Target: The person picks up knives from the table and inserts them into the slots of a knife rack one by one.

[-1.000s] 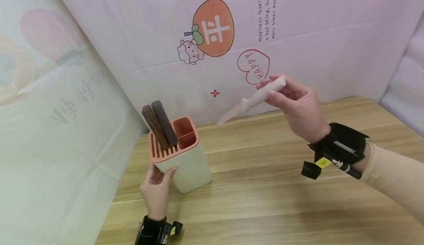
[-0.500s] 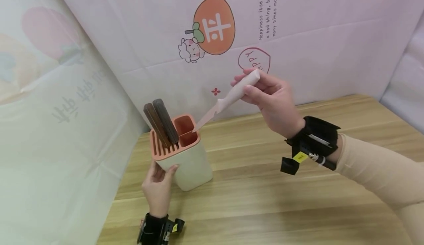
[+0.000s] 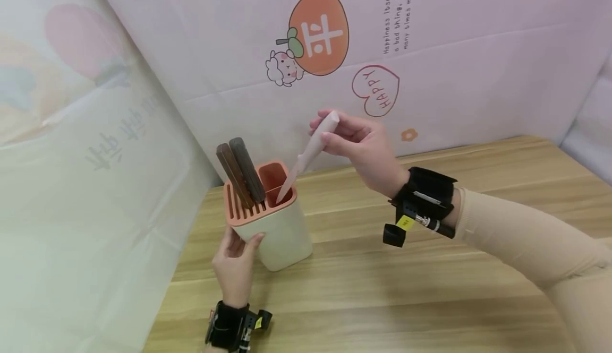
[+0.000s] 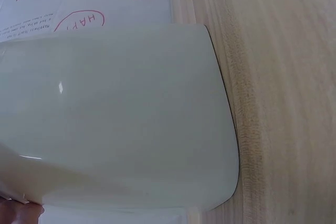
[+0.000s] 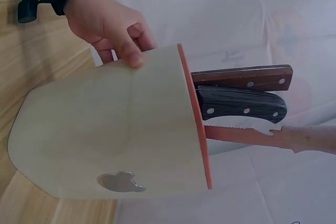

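Note:
A cream knife block with an orange slotted top stands on the table. My left hand grips its near left side, thumb on the front wall. Two knives sit in the slots, one with a brown wooden handle, one with a black handle. Between thumb and fingers my right hand holds a pale pink knife by its handle, tilted with the blade down. The blade tip is inside the block's front right compartment. In the right wrist view the pink blade shows a serrated edge.
The wooden table extends to the right and front of the block. A printed cloth hangs behind the table, and another pale cloth closes off the left side close to the block.
My right hand has moved left with the pink knife, and the blade tip has gone from the air beside the block down into its open compartment. My left hand keeps its grip.

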Demonstrator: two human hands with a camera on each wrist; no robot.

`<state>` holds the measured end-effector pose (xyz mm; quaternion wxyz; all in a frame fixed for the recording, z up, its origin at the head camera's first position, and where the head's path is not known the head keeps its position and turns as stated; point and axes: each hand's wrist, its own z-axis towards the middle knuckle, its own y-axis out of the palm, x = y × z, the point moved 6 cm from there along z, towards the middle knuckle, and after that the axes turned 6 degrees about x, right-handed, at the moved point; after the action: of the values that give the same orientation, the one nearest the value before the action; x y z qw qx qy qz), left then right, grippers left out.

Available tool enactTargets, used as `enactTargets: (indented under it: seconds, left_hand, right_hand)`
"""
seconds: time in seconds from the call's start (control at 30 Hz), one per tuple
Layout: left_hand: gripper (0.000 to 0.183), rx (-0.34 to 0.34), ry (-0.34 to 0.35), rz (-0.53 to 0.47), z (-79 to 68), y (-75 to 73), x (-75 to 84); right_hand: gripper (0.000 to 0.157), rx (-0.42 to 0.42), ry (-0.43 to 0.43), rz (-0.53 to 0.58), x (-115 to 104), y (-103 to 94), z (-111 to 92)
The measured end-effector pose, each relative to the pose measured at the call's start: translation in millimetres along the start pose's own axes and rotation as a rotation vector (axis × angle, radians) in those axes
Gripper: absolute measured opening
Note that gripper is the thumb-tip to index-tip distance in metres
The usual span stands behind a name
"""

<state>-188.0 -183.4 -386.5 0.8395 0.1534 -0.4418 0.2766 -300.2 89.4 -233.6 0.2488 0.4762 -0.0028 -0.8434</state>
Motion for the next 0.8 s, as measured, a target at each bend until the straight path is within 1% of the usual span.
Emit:
enactTargets:
  seconds: [0.17, 0.3, 0.4, 0.53, 0.67, 0.8]
  left_hand:
    - [0.069, -0.004, 0.016, -0.014, -0.2, 3.2, -0.7]
    - [0.069, -0.01, 0.023, -0.027, -0.2, 4.0, -0.3]
    - [0.07, -0.016, 0.031, -0.026, -0.1, 3.8, -0.7]
    - [0.071, -0.023, 0.052, -0.018, 1.0, 3.1, -0.6]
    - [0.072, -0.021, 0.062, -0.016, 2.2, 2.1, -0.7]
    - [0.073, -0.012, 0.05, -0.022, 1.9, 1.5, -3.1]
  right_hand:
    - [0.039, -0.026, 0.065, -0.1, 22.3, 9.1, 1.8]
    - [0.041, -0.035, 0.099, -0.133, 39.8, 14.2, 0.8]
    - [0.041, -0.046, 0.095, -0.143, 48.1, 18.3, 0.8]
    - [0.042, -0.067, 0.074, -0.173, 52.2, 24.6, 4.0]
    - [0.042, -0.128, 0.07, -0.233, 59.4, 34.5, 5.3]
    - [0.043, -0.181, 0.079, -0.274, 70.5, 41.5, -0.8]
